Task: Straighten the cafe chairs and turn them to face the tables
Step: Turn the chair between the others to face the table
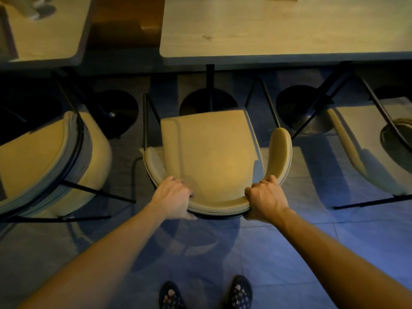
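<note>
A beige padded chair (209, 152) with a curved backrest and black legs stands in the middle, its seat pointing toward the long pale table (278, 39). My left hand (172, 196) grips the backrest's left curve. My right hand (266, 200) grips its right curve. Both arms are stretched out in front of me. A second beige chair (44, 161) stands at the left, turned at an angle. A third chair (365, 141) is at the right, also turned and partly cut off by the frame edge.
A smaller table (49, 34) stands at the back left, with a wooden bench (127, 21) between the tables. Black round table bases (208, 103) sit on the grey tiled floor. My feet in patterned slippers (206, 294) are close behind the middle chair.
</note>
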### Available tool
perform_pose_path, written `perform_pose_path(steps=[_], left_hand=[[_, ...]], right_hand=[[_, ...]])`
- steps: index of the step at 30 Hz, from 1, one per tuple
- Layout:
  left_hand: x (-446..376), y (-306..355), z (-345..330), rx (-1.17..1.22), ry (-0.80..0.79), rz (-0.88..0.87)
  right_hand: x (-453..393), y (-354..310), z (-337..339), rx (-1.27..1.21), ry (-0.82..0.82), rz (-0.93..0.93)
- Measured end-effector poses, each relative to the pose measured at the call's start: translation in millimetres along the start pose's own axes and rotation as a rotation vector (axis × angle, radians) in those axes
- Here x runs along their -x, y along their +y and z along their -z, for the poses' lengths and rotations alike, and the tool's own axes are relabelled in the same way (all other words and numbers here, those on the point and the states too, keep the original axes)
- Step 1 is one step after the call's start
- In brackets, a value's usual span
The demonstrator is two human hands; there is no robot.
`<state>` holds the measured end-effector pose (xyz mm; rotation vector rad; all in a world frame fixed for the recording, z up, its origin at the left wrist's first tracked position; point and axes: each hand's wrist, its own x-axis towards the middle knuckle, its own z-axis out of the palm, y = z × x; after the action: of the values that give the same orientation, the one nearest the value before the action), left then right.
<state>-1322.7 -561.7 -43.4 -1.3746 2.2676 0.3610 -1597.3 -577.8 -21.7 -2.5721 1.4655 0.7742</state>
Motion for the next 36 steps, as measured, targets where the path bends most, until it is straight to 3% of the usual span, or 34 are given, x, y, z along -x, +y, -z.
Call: perform_pose_path(steps=[10,30,36], left_hand=[[-41,-35,30,-0.117,0.026,0.037],[-22,-40,30,-0.109,0.011,0.031],[0,-31,33,-0.023,0.119,0.041]], right_hand=[[-36,10,14,-0.036,0.020,-0.050],[-23,-15,13,-0.093,0.006,-0.072],[-14,0,21,-0.153,0.022,-0.016]])
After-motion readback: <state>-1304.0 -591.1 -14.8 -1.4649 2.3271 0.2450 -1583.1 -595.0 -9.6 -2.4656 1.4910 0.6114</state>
